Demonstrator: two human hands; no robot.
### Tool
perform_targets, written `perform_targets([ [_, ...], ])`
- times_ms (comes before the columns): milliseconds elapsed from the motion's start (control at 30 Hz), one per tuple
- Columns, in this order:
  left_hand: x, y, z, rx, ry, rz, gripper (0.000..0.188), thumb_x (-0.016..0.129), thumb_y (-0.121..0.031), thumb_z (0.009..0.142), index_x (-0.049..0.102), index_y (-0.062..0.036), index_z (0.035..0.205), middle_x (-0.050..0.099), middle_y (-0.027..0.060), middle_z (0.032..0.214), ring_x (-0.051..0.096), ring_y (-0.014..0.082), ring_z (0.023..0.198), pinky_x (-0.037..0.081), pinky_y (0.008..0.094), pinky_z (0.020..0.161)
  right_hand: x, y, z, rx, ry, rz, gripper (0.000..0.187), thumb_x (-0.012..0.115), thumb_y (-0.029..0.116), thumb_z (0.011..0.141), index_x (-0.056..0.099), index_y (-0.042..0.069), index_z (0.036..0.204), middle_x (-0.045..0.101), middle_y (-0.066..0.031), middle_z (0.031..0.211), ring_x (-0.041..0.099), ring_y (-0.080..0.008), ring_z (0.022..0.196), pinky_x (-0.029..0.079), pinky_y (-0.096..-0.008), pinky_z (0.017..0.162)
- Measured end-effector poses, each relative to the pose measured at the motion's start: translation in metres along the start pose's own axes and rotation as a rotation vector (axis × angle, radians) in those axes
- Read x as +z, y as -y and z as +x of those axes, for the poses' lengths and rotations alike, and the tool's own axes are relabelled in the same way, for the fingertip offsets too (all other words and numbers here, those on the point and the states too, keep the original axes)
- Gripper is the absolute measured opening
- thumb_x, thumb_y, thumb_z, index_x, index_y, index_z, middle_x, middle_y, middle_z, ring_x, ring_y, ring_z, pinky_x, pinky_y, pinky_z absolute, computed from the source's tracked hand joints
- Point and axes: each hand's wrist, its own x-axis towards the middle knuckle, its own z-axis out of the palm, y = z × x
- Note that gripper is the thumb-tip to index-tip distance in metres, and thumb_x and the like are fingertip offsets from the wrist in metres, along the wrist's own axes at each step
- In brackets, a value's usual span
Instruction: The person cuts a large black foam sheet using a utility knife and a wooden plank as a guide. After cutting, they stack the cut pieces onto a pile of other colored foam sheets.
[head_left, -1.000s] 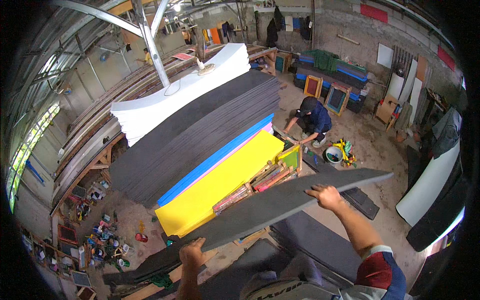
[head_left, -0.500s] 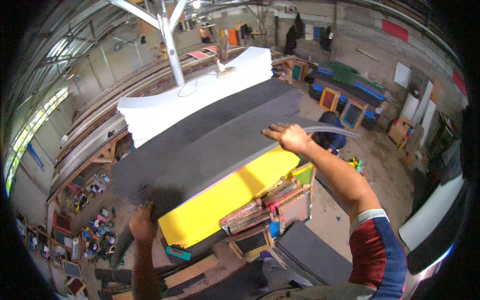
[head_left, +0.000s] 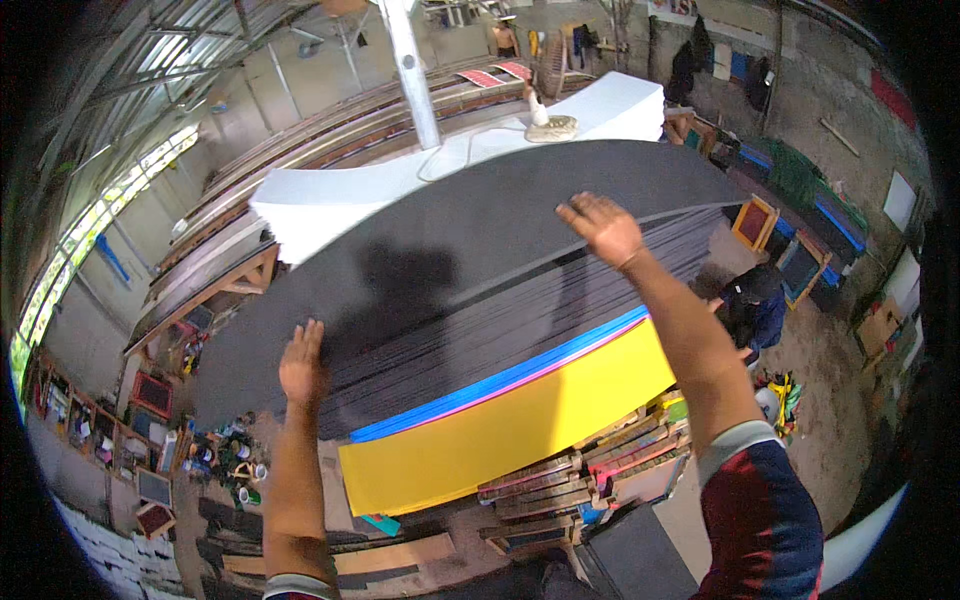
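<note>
A large black sheet (head_left: 520,200) lies on top of a stack of dark sheets (head_left: 500,330), its near edge set back from theirs. My left hand (head_left: 303,365) is at the near left part of this sheet, fingers stretched forward and close together. Farther right, my right hand (head_left: 605,230) rests at the sheet with its fingers out flat. Neither hand grips anything that I can see. Below the dark sheets show blue sheets (head_left: 500,375), a thin pink layer and yellow sheets (head_left: 510,430).
Behind the stack stands a pile of white sheets (head_left: 340,195), with a pale object on a round base (head_left: 550,125) on it. Framed screens (head_left: 540,490) lean below the yellow sheets. A person in dark clothes (head_left: 755,305) crouches at the right. A metal post (head_left: 408,80) rises behind.
The top black sheet has moved away from me, uncovering the stacked edges and blue layer. My right hand has let go of its edge and flattened out. The view has shifted left.
</note>
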Motion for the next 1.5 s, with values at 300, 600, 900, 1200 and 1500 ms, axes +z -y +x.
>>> perform_targets([
  [300, 0.131, -0.07, -0.015, -0.054, 0.299, -0.204, 0.077, 0.077, -0.008, 0.073, 0.057, -0.0086, 0.148, 0.061, 0.015, 0.149, 0.057, 0.0418, 0.137, 0.05, 0.0471, 0.113, 0.177, 0.041, -0.083, 0.27, 0.352, 0.246, 0.064, 0.065, 0.012, 0.092, 0.051, 0.026, 0.154, 0.051, -0.006, 0.16, 0.047, -0.0335, 0.148, 0.034, -0.052, 0.125],
  [600, 0.121, -0.07, 0.022, 0.008, 0.298, -0.225, 0.082, 0.084, -0.013, 0.066, 0.059, -0.0093, 0.144, 0.062, 0.0112, 0.148, 0.06, 0.032, 0.135, 0.051, 0.0418, 0.112, 0.173, 0.028, -0.051, 0.275, 0.202, 0.441, 0.071, 0.075, -0.008, 0.07, 0.066, 0.017, 0.136, 0.065, -0.0099, 0.144, 0.056, -0.0321, 0.14, 0.04, -0.0497, 0.121],
  [900, 0.145, -0.063, 0.025, -0.032, 0.399, -0.2, 0.087, 0.081, -0.051, 0.082, 0.05, -0.0154, 0.155, 0.053, 0.0075, 0.158, 0.054, 0.0358, 0.142, 0.046, 0.0441, 0.117, 0.188, 0.018, -0.06, 0.321, 0.345, 0.403, 0.092, 0.066, -0.013, 0.069, 0.055, 0.023, 0.153, 0.052, -0.0121, 0.159, 0.043, -0.0354, 0.151, 0.033, -0.052, 0.125],
  [1200, 0.128, -0.097, 0.069, 0.052, 0.773, 0.081, 0.089, 0.058, -0.067, 0.096, 0.032, -0.0172, 0.165, 0.034, 0.0012, 0.171, 0.033, 0.0203, 0.157, 0.024, 0.0374, 0.13, 0.172, -0.017, -0.052, 0.287, 0.404, 0.603, 0.094, 0.065, -0.014, 0.065, 0.055, 0.02, 0.152, 0.05, -0.0122, 0.16, 0.04, -0.0336, 0.153, 0.032, -0.048, 0.128],
  [1500, 0.169, -0.089, 0.041, 0.012, 0.218, -0.147, 0.105, 0.083, -0.071, 0.067, 0.059, -0.0051, 0.145, 0.061, 0.019, 0.148, 0.058, 0.0429, 0.136, 0.049, 0.0472, 0.113, 0.17, 0.002, -0.038, 0.356, 0.455, 0.369, 0.081, 0.077, 0.009, 0.079, 0.051, 0.024, 0.154, 0.047, -0.0091, 0.163, 0.038, -0.0342, 0.153, 0.032, -0.0555, 0.126],
])
